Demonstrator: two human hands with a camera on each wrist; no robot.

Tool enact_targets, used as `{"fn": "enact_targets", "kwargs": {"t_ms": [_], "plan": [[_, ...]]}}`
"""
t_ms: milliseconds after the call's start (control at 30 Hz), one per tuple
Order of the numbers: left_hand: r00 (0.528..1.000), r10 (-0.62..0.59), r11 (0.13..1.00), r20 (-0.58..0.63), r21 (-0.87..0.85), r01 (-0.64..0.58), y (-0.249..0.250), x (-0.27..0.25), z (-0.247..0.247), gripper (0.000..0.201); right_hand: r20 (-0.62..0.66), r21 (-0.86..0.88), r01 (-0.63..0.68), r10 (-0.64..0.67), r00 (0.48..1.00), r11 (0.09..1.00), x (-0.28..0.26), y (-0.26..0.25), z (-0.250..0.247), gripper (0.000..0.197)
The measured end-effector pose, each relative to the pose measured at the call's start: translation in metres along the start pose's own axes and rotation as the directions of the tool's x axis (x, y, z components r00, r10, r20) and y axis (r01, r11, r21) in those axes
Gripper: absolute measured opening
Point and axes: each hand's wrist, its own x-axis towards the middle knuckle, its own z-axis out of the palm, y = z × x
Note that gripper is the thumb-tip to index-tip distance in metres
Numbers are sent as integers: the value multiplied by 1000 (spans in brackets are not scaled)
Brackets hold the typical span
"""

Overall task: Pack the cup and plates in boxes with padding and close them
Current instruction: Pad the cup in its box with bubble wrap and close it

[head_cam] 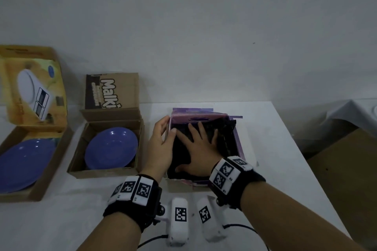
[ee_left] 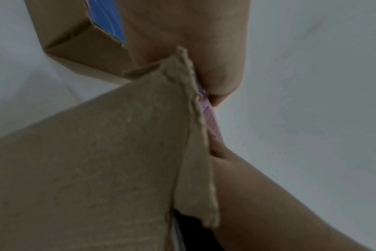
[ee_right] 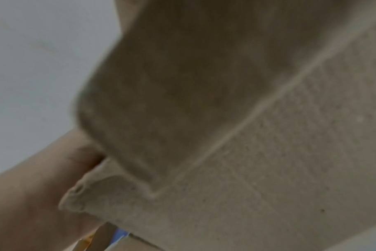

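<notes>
A purple box stands mid-table, filled with black padding. My right hand lies flat on the padding, fingers spread, pressing it down. My left hand grips the box's left wall, thumb over the rim; the left wrist view shows its fingers pinching the purple rim above the brown outer wall. One blue plate lies in an open Malki carton. Another blue plate lies in an open yellow-lidded box at far left. No cup is visible.
The white table ends close to the purple box's right; beyond that edge stands a large brown carton and a white-draped object. A wall runs behind the boxes. Black cables trail near the front edge.
</notes>
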Motion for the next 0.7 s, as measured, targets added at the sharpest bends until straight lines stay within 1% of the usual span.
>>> {"fn": "enact_targets", "kwargs": {"t_ms": [67, 100, 133, 167, 200, 233, 267, 300, 333, 367, 400, 433, 467, 500, 533, 567, 600, 633, 667, 700], "plan": [[1000, -12, 999, 27, 41, 11, 1, 3, 1, 46, 11, 161, -3, 1, 1000, 987, -1, 2, -9, 118], [998, -24, 996, 52, 91, 19, 2, 4, 1, 55, 10, 268, 2, -5, 1000, 964, -4, 3, -16, 121], [996, -43, 988, 76, 150, 31, 3, 6, 0, 63, -7, 378, 9, -7, 1000, 926, -6, 5, -24, 118], [994, -60, 978, 93, 206, 40, 4, 8, -1, 70, -41, 470, 25, -7, 999, 883, -11, 7, -33, 109], [992, -70, 965, 100, 260, 42, 4, 9, -1, 73, -95, 526, 40, 12, 995, 850, -16, 9, -41, 95], [992, -75, 951, 101, 306, 41, 5, 10, -1, 73, -157, 546, 40, 56, 986, 837, -20, 11, -49, 79], [992, -79, 940, 100, 337, 41, 5, 10, 0, 72, -196, 548, 1, 127, 972, 836, -24, 13, -55, 64], [992, -83, 934, 99, 356, 43, 5, 10, 0, 70, -194, 556, -65, 205, 959, 829, -25, 16, -59, 54], [992, -86, 928, 98, 371, 44, 6, 9, 1, 68, -149, 580, -141, 274, 950, 802, -24, 17, -60, 49], [992, -85, 920, 96, 390, 41, 7, 9, 2, 66, -79, 630, -207, 326, 942, 748, -22, 18, -59, 48], [992, -83, 910, 95, 414, 37, 8, 8, 2, 64, 6, 705, -261, 362, 932, 659, -20, 19, -57, 50], [992, -84, 897, 96, 440, 34, 10, 7, 3, 63, 80, 781, -292, 376, 923, 551, -18, 19, -54, 57], [991, -88, 886, 97, 463, 33, 10, 7, 3, 63, 126, 841, -306, 388, 913, 446, -17, 19, -50, 67], [991, -92, 878, 99, 477, 34, 11, 7, 4, 63, 150, 879, -309, 404, 903, 364, -16, 21, -45, 74], [991, -95, 874, 99, 484, 35, 12, 7, 4, 64, 153, 899, -299, 411, 899, 321, -14, 23, -40, 77], [990, -98, 872, 100, 489, 37, 13, 8, 4, 64, 154, 909, -290, 407, 900, 298, -15, 25, -38, 76], [990, -100, 870, 98, 491, 39, 13, 7, 5, 65, 163, 914, -289, 394, 904, 285, -17, 25, -40, 71], [990, -103, 869, 94, 493, 43, 13, 7, 5, 65, 165, 915, -286, 383, 909, 284, -19, 25, -44, 60], [991, -104, 868, 89, 494, 47, 13, 6, 5, 66, 147, 911, -274, 376, 915, 309, -22, 27, -49, 46], [991, -105, 865, 83, 499, 50, 12, 7, 4, 66, 109, 898, -263, 400, 910, 354, -24, 30, -53, 35]]}}
